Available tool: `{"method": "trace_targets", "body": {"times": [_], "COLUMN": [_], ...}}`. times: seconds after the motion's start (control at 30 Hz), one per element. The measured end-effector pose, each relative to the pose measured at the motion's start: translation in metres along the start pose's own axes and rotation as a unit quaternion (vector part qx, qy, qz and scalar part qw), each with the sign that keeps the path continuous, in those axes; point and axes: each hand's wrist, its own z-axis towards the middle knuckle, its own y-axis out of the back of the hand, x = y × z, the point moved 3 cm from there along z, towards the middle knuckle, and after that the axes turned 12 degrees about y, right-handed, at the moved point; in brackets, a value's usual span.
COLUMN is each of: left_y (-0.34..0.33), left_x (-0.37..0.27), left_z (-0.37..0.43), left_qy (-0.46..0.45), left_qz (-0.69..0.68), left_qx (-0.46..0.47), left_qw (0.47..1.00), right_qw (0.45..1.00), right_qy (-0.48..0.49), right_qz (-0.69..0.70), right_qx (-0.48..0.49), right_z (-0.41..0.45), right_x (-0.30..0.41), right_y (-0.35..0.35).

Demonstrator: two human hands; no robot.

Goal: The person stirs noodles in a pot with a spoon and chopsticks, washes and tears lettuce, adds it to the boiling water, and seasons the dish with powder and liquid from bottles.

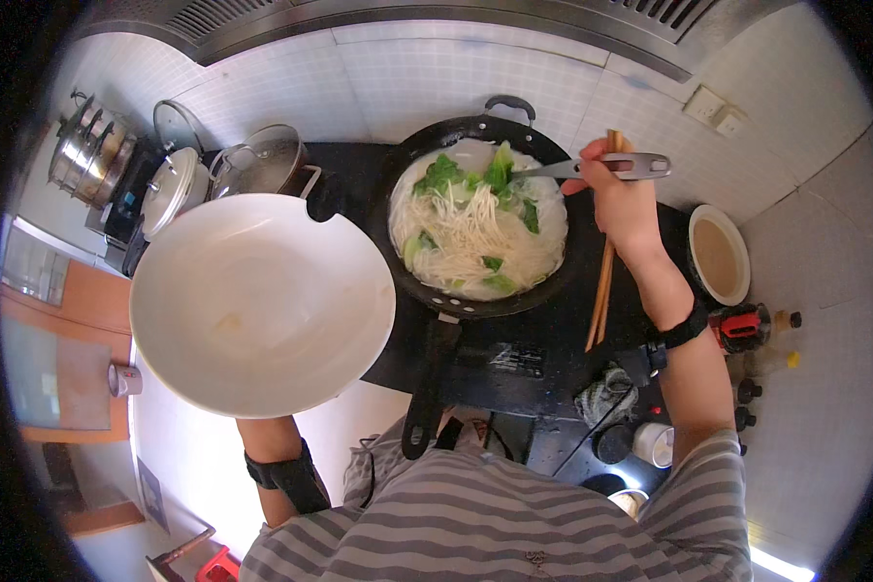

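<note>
A large white bowl [262, 313] with a notch in its rim hangs left of a black wok [436, 295]. My left forearm runs up beneath the bowl, which hides my left hand. In the wok, noodles [473, 247] and green leafy vegetables [438, 173] lie in whitish broth. My right hand [611, 193], above the wok's right edge, holds the handle of a metal utensil [644, 166] whose far end is among the greens. Wooden chopsticks [602, 298] are also in my right hand, pointing down towards the black cooktop.
A glass-lidded pot [258, 171], a white lidded pot [178, 190] and a stacked steamer [91, 164] stand at the left. On the right are a bowl of brownish liquid [716, 254], bottles [767, 360] and a crumpled cloth [604, 395]. The wok's long handle [429, 393] points towards me.
</note>
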Motion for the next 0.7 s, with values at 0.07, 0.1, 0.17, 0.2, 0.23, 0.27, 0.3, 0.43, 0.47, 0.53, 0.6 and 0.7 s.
{"method": "trace_targets", "body": {"times": [0.07, 0.1, 0.17, 0.2, 0.23, 0.27, 0.3, 0.43, 0.47, 0.53, 0.6, 0.7], "left_y": [0.003, 0.005, 0.006, 0.005, 0.002, 0.000, -0.004, -0.009, -0.010, -0.008, -0.007, -0.005], "left_x": [0.001, 0.001, 0.000, -0.001, -0.001, -0.002, -0.002, -0.003, -0.003, -0.003, -0.003, -0.001], "left_z": [0.000, -0.001, -0.003, -0.003, -0.001, 0.000, 0.001, 0.003, 0.004, 0.003, 0.002, -0.002], "left_qy": [0.001, 0.002, -0.008, -0.009, -0.003, 0.004, 0.002, 0.004, 0.012, 0.014, 0.014, 0.011], "left_qz": [0.014, 0.019, 0.022, 0.023, -0.004, -0.030, -0.029, -0.058, -0.076, -0.076, -0.070, -0.057], "left_qx": [-0.011, -0.017, -0.042, -0.042, -0.020, 0.002, 0.003, -0.058, -0.061, -0.055, -0.043, -0.033], "left_qw": [1.000, 1.000, 0.999, 0.999, 1.000, 1.000, 1.000, 0.997, 0.995, 0.995, 0.996, 0.998], "right_qw": [0.990, 0.958, 0.943, 0.941, 0.938, 0.938, 0.955, 0.998, 0.994, 0.991, 0.988, 0.986], "right_qy": [0.102, 0.202, 0.201, 0.199, 0.199, 0.201, 0.166, 0.033, -0.069, -0.099, -0.060, 0.149], "right_qz": [-0.095, -0.190, -0.246, -0.256, -0.265, -0.264, -0.233, 0.044, 0.080, 0.091, 0.142, -0.007], "right_qx": [0.037, 0.073, 0.097, 0.098, 0.099, 0.099, 0.083, 0.032, 0.006, -0.009, -0.030, 0.077], "right_z": [0.000, -0.001, -0.002, 0.001, 0.004, 0.005, 0.007, 0.009, 0.006, 0.002, -0.004, -0.028], "right_x": [-0.003, 0.000, 0.001, -0.008, -0.017, -0.026, -0.039, -0.079, -0.084, -0.074, -0.071, -0.036], "right_y": [-0.006, -0.012, -0.018, -0.019, -0.019, -0.019, -0.014, -0.008, -0.002, 0.003, 0.005, 0.004]}}
